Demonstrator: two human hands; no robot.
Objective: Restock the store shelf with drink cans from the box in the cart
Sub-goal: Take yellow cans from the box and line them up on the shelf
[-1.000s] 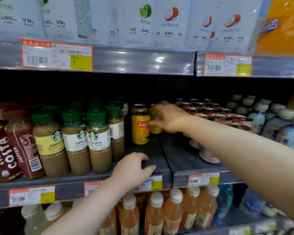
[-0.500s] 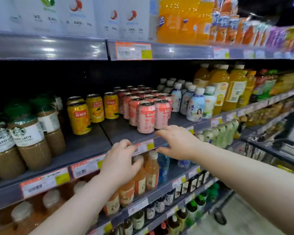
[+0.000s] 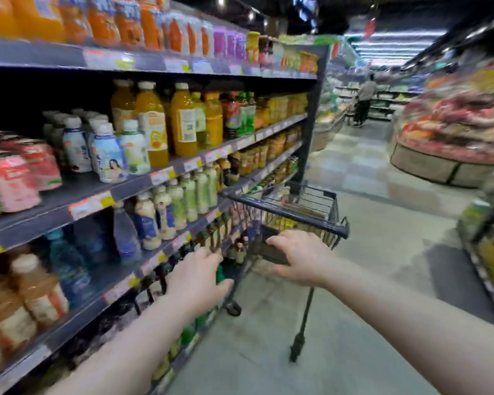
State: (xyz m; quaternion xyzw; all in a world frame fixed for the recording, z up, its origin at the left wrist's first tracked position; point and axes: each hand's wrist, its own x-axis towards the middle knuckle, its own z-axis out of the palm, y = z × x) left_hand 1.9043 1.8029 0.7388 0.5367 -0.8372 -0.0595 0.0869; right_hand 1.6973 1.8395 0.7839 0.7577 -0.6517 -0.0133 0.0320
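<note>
A dark wire cart (image 3: pixel 311 218) stands in the aisle beside the shelf (image 3: pixel 131 186). Inside it I glimpse a cardboard box (image 3: pixel 294 208) with yellow cans (image 3: pixel 280 223), blurred. My right hand (image 3: pixel 300 256) hovers in front of the cart's near end, fingers spread and empty. My left hand (image 3: pixel 197 276) is lower and to the left, fingers loosely apart, holding nothing, in front of the lower shelf bottles. Pink cans (image 3: pixel 15 175) stand on the middle shelf at the far left.
Juice and milk bottles (image 3: pixel 154 129) fill the shelves on my left. A round produce display (image 3: pixel 454 143) stands at the right, and another rack (image 3: pixel 491 252) at the far right edge. A person (image 3: pixel 364 99) stands far down the aisle. Grey floor (image 3: pixel 382 252) lies around the cart.
My view has swung right from the shelf toward the cart. Both hands have left the shelf edge and moved down toward the cart's near end.
</note>
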